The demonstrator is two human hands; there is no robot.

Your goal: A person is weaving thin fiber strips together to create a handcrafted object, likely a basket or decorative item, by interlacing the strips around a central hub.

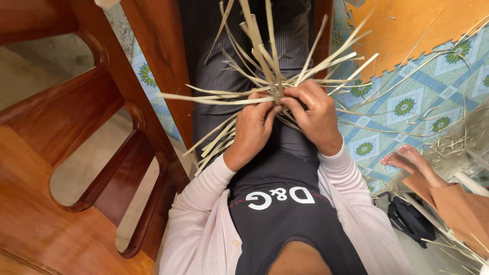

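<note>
Looking down from the head camera, I see a dark top with white block lettering across the chest, framed by pale pink cardigan sleeves (204, 214); that lettering is the only label in view.

Just beyond, both hands meet over the lap. My left hand (252, 130) is curled shut around a bundle of flat, pale straw strips (270, 76), gripping where they cross. My right hand (316, 114) is also closed, fingers pinching the same crossing point from the other side. The strips fan out from that knot, upward, left and right, some trailing down past the left wrist.

I judge the step in hand to be weaving the centre of the strips; the next move seems to call for holding the crossing firmly while one strip is folded over.

On the left stands a polished reddish wooden chair (76, 153) with curved openings. To the right, another person's bare feet (405, 158) rest on a blue patterned floor mat (412, 102), with loose straw scattered about. Farthest off lies an orange foam mat (402, 30).
</note>
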